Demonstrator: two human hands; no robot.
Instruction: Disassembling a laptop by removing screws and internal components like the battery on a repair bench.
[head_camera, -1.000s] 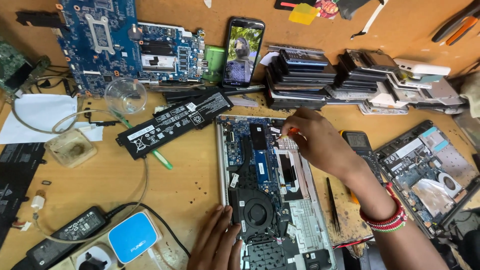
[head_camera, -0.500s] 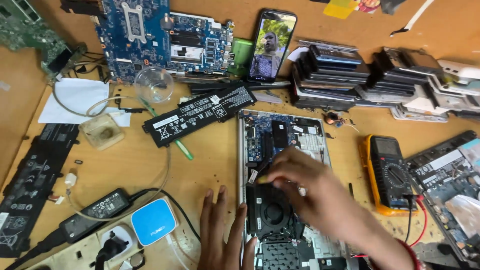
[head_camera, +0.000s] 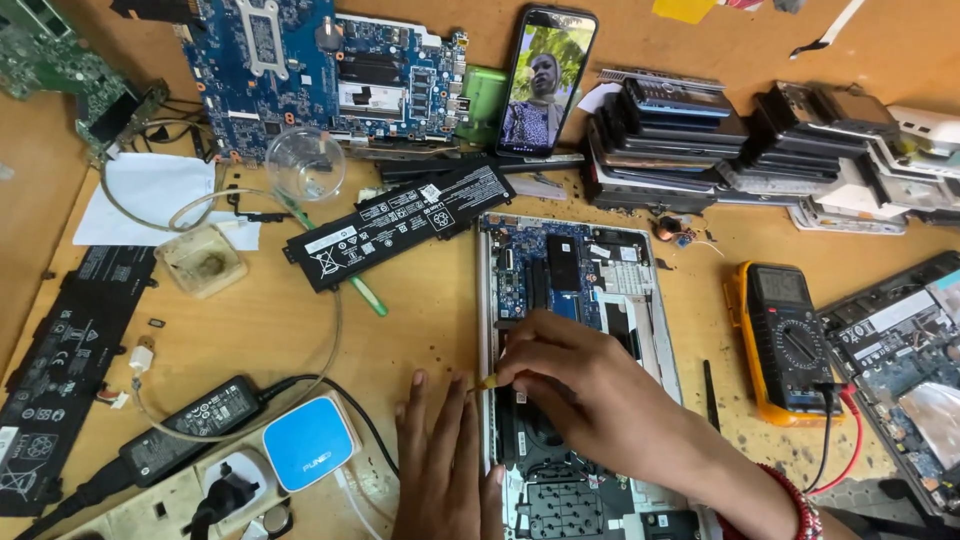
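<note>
An opened laptop base lies on the wooden bench, its blue board and fan exposed. My right hand is over its left side, fingers closed on a small yellow-handled screwdriver whose tip points at the left edge of the case. My left hand lies flat on the bench beside the laptop's lower left corner, fingers spread and empty. A long black battery pack rests up-left of the laptop.
A yellow multimeter with red and black leads sits to the right. Stacked drives, a lit phone and a blue motherboard line the back. A power brick, blue adapter and another battery lie left.
My right hand has come down from the laptop's upper right to its left edge, with the screwdriver. The left hand stays flat by the lower left corner. The view has shifted rightward.
</note>
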